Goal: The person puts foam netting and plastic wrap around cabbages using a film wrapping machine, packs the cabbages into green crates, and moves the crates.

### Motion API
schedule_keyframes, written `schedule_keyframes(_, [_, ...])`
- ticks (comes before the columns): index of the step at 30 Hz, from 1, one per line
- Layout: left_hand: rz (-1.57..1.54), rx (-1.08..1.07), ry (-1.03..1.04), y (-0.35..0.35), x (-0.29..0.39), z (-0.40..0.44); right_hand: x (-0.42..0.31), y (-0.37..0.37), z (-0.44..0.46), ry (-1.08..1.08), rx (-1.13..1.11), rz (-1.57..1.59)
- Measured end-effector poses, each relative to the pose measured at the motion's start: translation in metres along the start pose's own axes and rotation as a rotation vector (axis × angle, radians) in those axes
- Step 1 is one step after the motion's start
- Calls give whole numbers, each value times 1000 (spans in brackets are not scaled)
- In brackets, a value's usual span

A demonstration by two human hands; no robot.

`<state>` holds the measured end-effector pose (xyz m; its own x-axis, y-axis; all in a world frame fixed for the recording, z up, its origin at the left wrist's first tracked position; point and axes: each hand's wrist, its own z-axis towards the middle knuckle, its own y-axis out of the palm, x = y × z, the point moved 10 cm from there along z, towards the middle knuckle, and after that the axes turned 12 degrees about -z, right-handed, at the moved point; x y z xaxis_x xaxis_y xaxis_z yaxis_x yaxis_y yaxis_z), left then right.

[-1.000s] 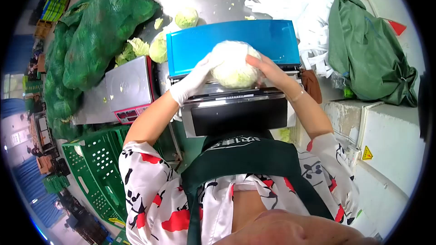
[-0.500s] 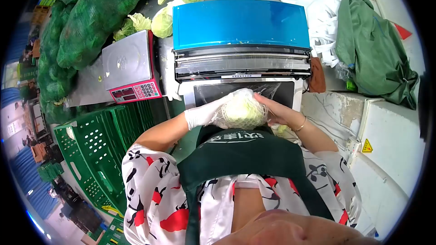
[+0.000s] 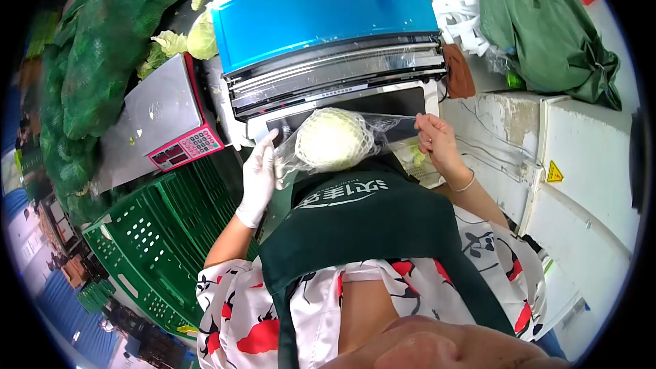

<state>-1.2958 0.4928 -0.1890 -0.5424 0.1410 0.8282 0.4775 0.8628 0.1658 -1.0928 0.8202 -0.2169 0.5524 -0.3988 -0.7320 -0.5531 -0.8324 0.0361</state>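
Note:
A pale green cabbage (image 3: pixel 333 138) in a white foam net sits on clear plastic film (image 3: pixel 394 128), in front of the blue-lidded film wrapping machine (image 3: pixel 328 17). To its left, my left hand (image 3: pixel 258 181), in a white glove, is closed on the film's left side. My right hand (image 3: pixel 439 142) is bare and pinches the film's right end, pulled out sideways from the cabbage. Neither hand touches the cabbage itself. The machine's dark plate (image 3: pixel 403 106) shows partly behind the film.
A red-framed scale (image 3: pixel 164 113) stands to the left. Beyond it lie green mesh sacks (image 3: pixel 113 48) and loose cabbages (image 3: pixel 203 37). Green crates (image 3: pixel 154 246) are stacked at lower left. White straps (image 3: pixel 454 0) and a green cloth (image 3: pixel 543 34) lie at upper right.
My hands have moved apart from the sides of the cabbage and now hold the film at left and right. The camera view has tilted, and the cabbage appears further left.

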Motion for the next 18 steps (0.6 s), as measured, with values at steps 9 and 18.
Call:
schedule_keyframes(9, [309,-360,-144,18,-194,12,202,52,58,61,-140,-1198])
schedule_keyframes(18, [649,-260,860,63,19,7,101,206,24,196,-788,74])
